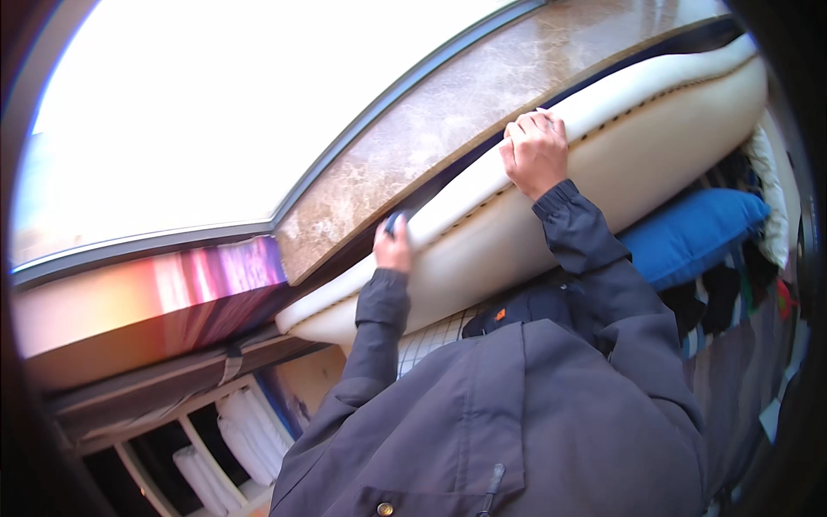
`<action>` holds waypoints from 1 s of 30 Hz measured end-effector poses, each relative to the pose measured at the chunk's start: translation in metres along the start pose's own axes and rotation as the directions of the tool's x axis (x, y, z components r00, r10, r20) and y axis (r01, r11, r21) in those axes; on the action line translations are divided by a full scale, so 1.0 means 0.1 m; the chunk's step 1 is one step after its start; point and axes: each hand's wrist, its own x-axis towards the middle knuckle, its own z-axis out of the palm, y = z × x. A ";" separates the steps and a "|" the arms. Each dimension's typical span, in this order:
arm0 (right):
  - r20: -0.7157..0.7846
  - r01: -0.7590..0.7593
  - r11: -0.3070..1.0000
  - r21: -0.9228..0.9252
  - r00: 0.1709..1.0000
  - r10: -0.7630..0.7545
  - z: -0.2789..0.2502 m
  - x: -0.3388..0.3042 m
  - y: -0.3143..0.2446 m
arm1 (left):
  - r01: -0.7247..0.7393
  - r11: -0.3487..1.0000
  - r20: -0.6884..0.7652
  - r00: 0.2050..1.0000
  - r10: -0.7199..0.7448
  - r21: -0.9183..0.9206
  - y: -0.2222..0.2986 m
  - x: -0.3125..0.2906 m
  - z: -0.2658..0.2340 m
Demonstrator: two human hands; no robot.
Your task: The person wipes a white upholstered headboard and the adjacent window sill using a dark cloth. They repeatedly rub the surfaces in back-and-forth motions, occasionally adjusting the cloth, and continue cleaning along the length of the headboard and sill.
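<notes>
A long cream padded headboard (pixel 655 129), with a row of dark studs along its seam, slants up from lower left to upper right. My right hand (pixel 538 151) is closed over its upper edge, fingertips partly hidden on the far side. Further left, my left hand (pixel 394 248) is raised at the same edge, slightly smeared by motion. Its fingers are bent around a small dark blue object (pixel 393 225), whose kind I cannot make out.
Behind the headboard runs a brown marbled window sill (pixel 413 164), below a bright window (pixel 189 112). A blue pillow (pixel 698 234) lies to the right. At lower left, a shelf unit (pixel 194 435) holds rolled white cloths (pixel 250 431). A colourful panel (pixel 172 293) stands above it.
</notes>
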 end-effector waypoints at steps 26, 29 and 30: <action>0.264 0.375 0.874 0.310 0.849 -0.458 -0.21 0.24 0.49 | -0.043 0.944 -0.430 0.883 0.190 0.328 2.23 0.20 1.58; 0.238 0.385 0.860 0.336 0.848 -0.473 -0.22 0.25 0.49 | -0.005 0.935 -0.435 0.884 0.170 0.354 2.26 0.21 1.55; 0.243 0.390 0.858 0.334 0.844 -0.478 -0.22 0.26 0.49 | -0.003 0.938 -0.418 0.895 0.157 0.347 2.28 0.21 1.54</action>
